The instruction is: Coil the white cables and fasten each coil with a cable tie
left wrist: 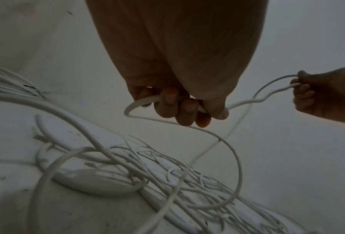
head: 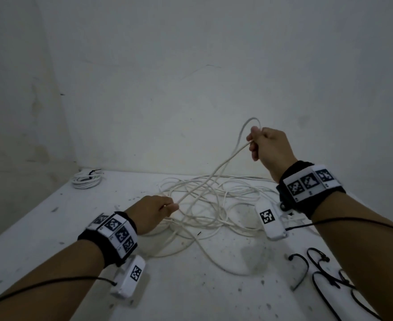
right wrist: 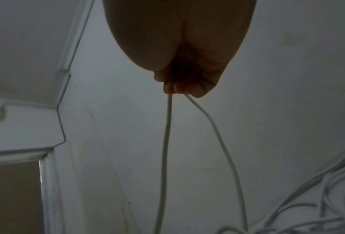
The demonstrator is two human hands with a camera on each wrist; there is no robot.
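Note:
A loose tangle of white cable [head: 204, 205] sprawls over the middle of the white table [head: 40, 228]. My right hand [head: 255, 142] is raised above the back of the table and grips a small loop of this cable [right wrist: 168, 120], two strands hanging down from its curled fingers [right wrist: 187, 88]. My left hand [head: 167, 206] is low over the tangle's left side with its fingers [left wrist: 185, 109] curled round the same cable [left wrist: 139, 102]. The strand runs taut between both hands. Several black cable ties [head: 318, 269] lie at the front right.
One coiled white cable [head: 86, 179] fastened with a black tie lies in the back left corner by the walls. White walls close the table at the back and left. The bare tabletop at the front left is speckled with dirt.

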